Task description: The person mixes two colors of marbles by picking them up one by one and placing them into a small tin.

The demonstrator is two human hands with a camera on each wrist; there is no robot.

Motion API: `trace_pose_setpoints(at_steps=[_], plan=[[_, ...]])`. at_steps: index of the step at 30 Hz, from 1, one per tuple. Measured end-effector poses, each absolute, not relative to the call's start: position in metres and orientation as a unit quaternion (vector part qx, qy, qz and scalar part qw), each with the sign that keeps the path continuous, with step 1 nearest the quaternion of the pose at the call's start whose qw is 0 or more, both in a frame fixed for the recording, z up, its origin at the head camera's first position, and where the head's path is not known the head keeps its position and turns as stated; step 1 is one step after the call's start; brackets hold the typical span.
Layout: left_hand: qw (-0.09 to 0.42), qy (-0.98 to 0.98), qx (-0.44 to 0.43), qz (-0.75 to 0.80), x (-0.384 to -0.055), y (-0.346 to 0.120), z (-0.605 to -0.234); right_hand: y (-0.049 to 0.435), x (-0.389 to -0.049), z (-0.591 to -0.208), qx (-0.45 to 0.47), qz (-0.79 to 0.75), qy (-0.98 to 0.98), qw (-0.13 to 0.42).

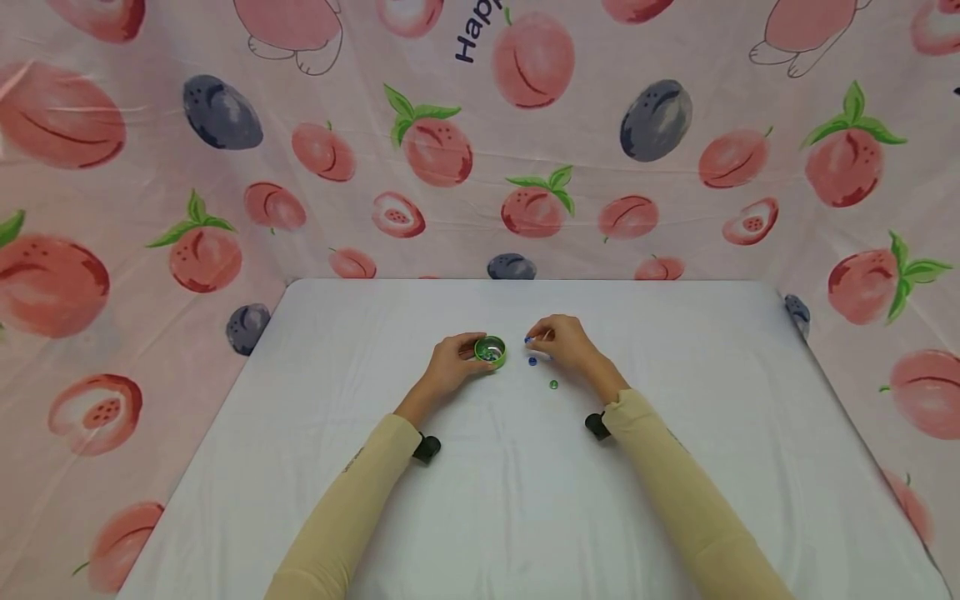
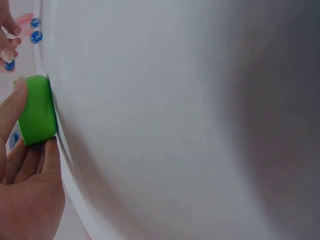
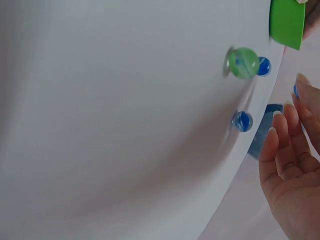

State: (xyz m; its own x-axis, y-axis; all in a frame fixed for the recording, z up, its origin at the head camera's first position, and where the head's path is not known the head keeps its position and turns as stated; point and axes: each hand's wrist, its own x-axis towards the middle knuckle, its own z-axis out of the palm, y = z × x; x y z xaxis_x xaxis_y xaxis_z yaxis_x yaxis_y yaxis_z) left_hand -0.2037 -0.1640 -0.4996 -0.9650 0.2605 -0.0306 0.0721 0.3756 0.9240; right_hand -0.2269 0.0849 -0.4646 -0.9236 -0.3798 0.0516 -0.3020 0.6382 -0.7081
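In the head view my left hand point(image 1: 448, 363) grips a small green bowl point(image 2: 37, 112) on the table, thumb on one side and fingers on the other. Several marbles point(image 1: 487, 355) lie inside its shiny interior. Just right of the bowl, my right hand point(image 1: 567, 342) pinches a blue marble point(image 2: 9, 65) between thumb and finger, above the table. Below that hand a blue marble point(image 1: 532, 361) and a clear green marble point(image 1: 553, 384) rest on the cloth. Another blue marble point(image 3: 243, 121) shows in the right wrist view; from the head it is mostly hidden by the right hand.
A white cloth point(image 1: 480, 500) covers the table. Behind and at both sides hangs a pink curtain point(image 1: 465, 233) printed with fruit. A dark wrist camera point(image 1: 427, 449) sits on the left forearm, and a second dark camera point(image 1: 597, 426) on the right.
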Motion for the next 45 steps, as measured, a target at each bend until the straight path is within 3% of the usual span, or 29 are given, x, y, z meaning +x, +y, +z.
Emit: trace_pose_setpoints(at_steps=[45], plan=[[0.075, 0.818, 0.115, 0.558, -0.207, -0.164, -0.506, 0.05, -0.226, -0.47, -0.228, -0.391, 0.889, 0.063]])
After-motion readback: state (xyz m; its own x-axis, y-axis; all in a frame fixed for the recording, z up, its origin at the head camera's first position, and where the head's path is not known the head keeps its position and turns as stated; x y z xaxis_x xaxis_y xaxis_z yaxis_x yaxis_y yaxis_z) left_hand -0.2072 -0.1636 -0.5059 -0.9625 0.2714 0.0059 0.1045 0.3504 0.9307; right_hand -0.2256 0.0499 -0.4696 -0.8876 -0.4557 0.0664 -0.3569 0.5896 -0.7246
